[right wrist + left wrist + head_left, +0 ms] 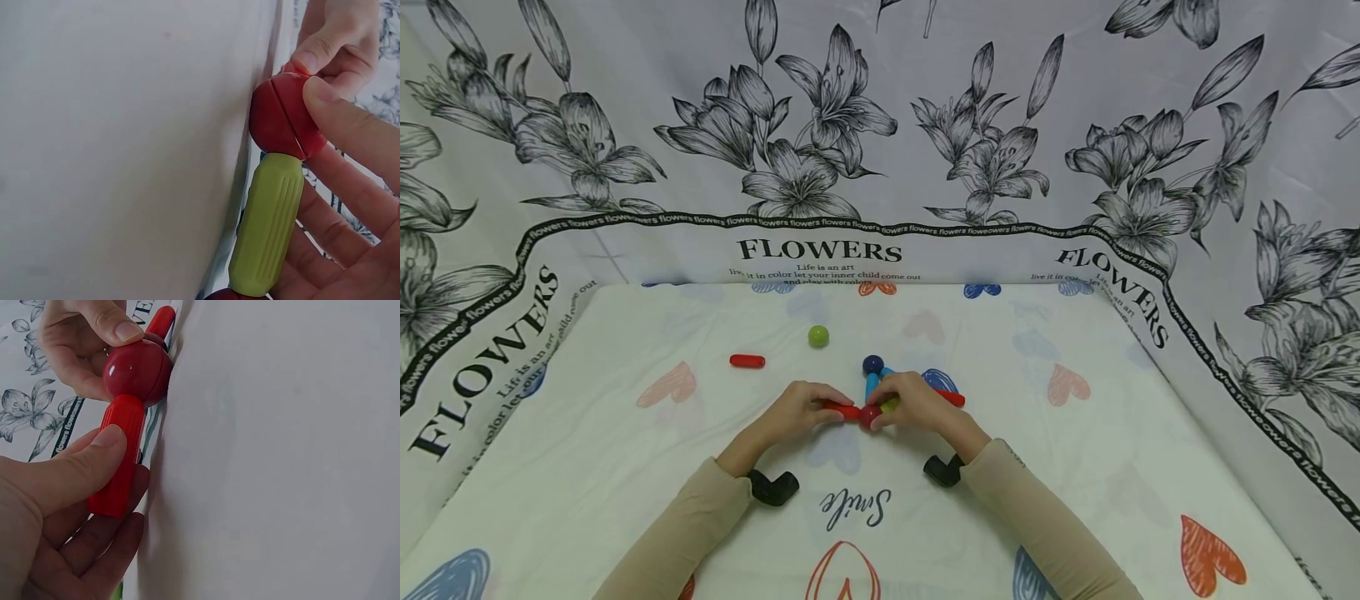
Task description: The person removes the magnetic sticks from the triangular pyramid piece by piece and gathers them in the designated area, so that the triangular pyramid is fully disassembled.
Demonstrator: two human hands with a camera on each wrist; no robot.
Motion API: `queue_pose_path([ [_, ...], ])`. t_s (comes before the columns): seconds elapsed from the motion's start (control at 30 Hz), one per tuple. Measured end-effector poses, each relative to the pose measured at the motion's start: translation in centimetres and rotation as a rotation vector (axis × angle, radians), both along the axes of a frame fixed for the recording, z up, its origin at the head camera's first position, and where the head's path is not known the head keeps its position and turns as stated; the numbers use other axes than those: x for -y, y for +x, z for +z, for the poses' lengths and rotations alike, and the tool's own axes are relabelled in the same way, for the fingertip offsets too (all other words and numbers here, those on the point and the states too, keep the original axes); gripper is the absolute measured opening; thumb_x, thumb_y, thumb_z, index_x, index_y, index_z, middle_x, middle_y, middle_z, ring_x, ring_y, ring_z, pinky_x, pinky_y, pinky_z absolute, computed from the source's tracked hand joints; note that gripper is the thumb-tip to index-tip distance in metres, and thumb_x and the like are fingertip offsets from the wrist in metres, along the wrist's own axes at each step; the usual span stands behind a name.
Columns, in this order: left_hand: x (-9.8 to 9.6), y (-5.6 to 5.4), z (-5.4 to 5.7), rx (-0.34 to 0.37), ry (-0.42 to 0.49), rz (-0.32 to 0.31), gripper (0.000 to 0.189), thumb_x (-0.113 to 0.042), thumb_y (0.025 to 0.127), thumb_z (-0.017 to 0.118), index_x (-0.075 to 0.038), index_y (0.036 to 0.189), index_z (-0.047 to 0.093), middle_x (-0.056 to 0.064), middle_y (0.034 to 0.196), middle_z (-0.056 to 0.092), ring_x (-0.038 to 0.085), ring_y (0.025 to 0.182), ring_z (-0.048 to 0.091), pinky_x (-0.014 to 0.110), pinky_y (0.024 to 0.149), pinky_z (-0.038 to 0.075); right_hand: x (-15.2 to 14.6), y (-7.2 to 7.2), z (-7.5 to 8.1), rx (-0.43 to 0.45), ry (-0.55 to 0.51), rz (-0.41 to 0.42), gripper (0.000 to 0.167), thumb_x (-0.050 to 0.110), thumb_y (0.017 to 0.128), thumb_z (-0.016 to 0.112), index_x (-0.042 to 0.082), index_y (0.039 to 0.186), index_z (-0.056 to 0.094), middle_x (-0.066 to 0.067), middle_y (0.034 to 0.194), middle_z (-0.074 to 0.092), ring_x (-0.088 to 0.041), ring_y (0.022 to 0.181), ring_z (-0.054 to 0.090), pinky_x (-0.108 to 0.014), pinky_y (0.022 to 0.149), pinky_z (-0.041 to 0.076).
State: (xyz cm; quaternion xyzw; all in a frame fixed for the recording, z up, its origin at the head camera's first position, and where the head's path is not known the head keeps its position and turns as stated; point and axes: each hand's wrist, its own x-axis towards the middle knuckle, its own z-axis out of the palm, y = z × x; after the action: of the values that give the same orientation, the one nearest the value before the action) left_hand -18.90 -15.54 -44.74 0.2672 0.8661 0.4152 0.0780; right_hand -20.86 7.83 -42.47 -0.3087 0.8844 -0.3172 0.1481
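Near the middle of the table, my left hand (pixel 797 408) pinches a red rod (pixel 111 499) between thumb and fingers. One end of that rod touches a dark red ball (pixel 137 372), which my right hand (pixel 913 404) grips with thumb and fingers. From the same ball a lime-green rod (pixel 265 225) runs below the right palm toward another dark red ball (pixel 232 295), partly cut off by the frame. Behind the hands, a dark blue ball (pixel 872 364) joins light blue rods (pixel 871 386). The right hand hides part of this joined structure.
A loose red rod (pixel 747 361) and a lime-green ball (pixel 817 336) lie behind the left hand. Another red rod (pixel 953 398) sticks out right of the right hand. Black wrist-worn pieces (pixel 773 488) show at both cuffs. A flower-printed cloth (pixel 820 192) hangs behind the table.
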Motion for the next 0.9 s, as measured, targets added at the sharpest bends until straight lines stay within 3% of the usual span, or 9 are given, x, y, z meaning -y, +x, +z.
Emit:
queue_pose_path([
  [0.23, 0.6, 0.1, 0.0, -0.012, -0.003, -0.017, 0.021, -0.012, 0.087, 0.069, -0.006, 0.107, 0.073, 0.011, 0.106, 0.075, 0.024, 0.101, 0.069, 0.027, 0.09, 0.057, 0.0, -0.1, 0.0, -0.025, 0.008, 0.023, 0.031, 0.021, 0.076, 0.081, 0.01, 0.104, 0.075, -0.005, 0.095, 0.067, -0.011, 0.087, 0.052, -0.014, 0.072, 0.044],
  [0.43, 2.2, 0.6, 0.4, -0.037, -0.042, 0.05, 0.02, -0.01, 0.086, 0.07, -0.009, 0.106, 0.074, 0.008, 0.104, 0.076, 0.024, 0.101, 0.068, 0.041, 0.094, 0.055, -0.3, 0.1, 0.0, -0.027, 0.008, 0.02, 0.032, 0.022, 0.076, 0.081, 0.009, 0.105, 0.074, -0.006, 0.095, 0.067, -0.011, 0.088, 0.053, -0.013, 0.071, 0.045],
  [0.63, 3.4, 1.1, 0.7, -0.05, -0.047, 0.098, 0.022, -0.01, 0.085, 0.071, -0.011, 0.107, 0.074, 0.004, 0.104, 0.076, 0.022, 0.101, 0.068, 0.038, 0.095, 0.056, -0.3, 0.1, -0.1, 0.01, 0.001, 0.025, 0.032, 0.021, 0.077, 0.081, 0.009, 0.107, 0.074, -0.007, 0.098, 0.066, -0.012, 0.091, 0.052, -0.011, 0.071, 0.045],
  [0.9, 4.8, 0.8, 0.8, -0.114, -0.028, 0.133, 0.024, -0.009, 0.083, 0.073, -0.011, 0.107, 0.073, 0.004, 0.103, 0.076, 0.02, 0.1, 0.068, 0.04, 0.094, 0.056, -0.3, 0.1, 0.0, -0.009, -0.002, 0.027, 0.032, 0.021, 0.077, 0.081, 0.01, 0.106, 0.074, -0.007, 0.099, 0.066, -0.012, 0.091, 0.052, -0.012, 0.072, 0.045],
])
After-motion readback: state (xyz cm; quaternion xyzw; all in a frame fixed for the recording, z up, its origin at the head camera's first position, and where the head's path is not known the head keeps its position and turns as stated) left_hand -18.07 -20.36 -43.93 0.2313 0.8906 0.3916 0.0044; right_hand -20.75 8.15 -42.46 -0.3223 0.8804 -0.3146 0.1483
